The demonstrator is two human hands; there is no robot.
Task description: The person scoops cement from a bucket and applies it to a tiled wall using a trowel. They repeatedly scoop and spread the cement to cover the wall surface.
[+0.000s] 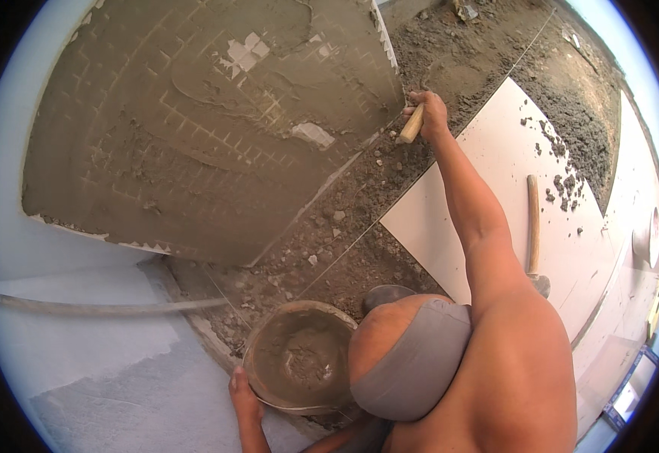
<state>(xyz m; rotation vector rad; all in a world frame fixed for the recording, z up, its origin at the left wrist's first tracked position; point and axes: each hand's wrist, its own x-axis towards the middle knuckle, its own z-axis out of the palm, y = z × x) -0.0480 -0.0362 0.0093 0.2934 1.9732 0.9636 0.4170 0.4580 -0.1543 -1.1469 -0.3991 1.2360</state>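
Note:
My right hand (pixel 429 115) is closed round the wooden handle of a trowel (pixel 412 125), beside the right edge of a large tile (pixel 216 151). The trowel's blade is hidden from view. Wet grey mortar covers the tile's upward face, and a grid pattern and a few pale patches show through. Down at the lower left, my left hand (pixel 246 399) grips the rim of a round bucket (pixel 257 404). Grey mortar (pixel 303 355) lies inside the bucket. My bent knee in grey cloth (pixel 412 362) is just right of it.
White tiles (pixel 488 158) lie on the right, strewn with mortar crumbs, with a wooden-handled mallet (pixel 533 226) on them. A taut string (pixel 344 260) crosses the rough mortar bed (pixel 375 181). A grey hose or rod (pixel 103 306) extends at left. A white bucket (pixel 649 240) stands far right.

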